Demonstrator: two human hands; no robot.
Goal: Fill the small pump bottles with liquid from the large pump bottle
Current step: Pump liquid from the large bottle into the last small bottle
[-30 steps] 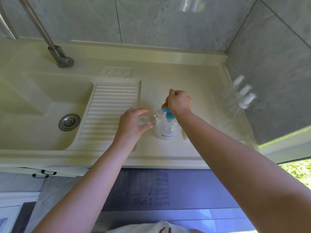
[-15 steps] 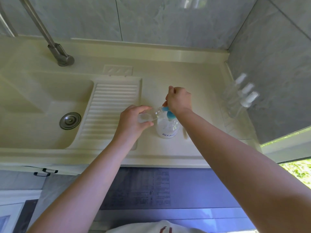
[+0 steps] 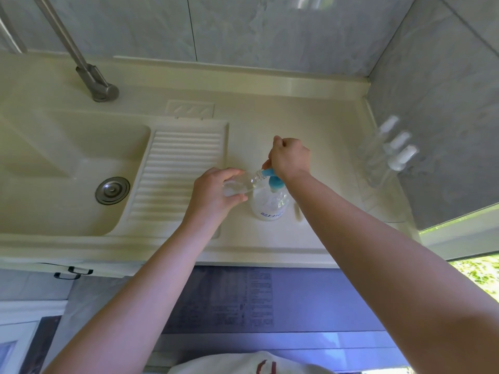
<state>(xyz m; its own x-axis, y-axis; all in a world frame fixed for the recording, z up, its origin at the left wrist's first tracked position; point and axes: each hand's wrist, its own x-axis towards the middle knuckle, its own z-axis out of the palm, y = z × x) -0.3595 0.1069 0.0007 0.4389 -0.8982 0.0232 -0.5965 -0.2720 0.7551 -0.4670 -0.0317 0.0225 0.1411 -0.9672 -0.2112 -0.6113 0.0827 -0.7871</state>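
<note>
Two hands at work, filling one small bottle from the large bottle.
The left hand (image 3: 213, 195) grips the small bottle (image 3: 243, 183) tilted, its mouth at the blue pump (image 3: 271, 177); the right hand (image 3: 290, 157) curls over the pump atop the large bottle (image 3: 270, 202) on the table (image 3: 310, 117).

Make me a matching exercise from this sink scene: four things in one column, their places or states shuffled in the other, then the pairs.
1. small bottle
2. large pump bottle
3. drain
4. right hand

A. in the basin floor
B. standing on the counter
C. held tilted in the left hand
D. on the blue pump head

Pairs: 1-C, 2-B, 3-A, 4-D
</note>
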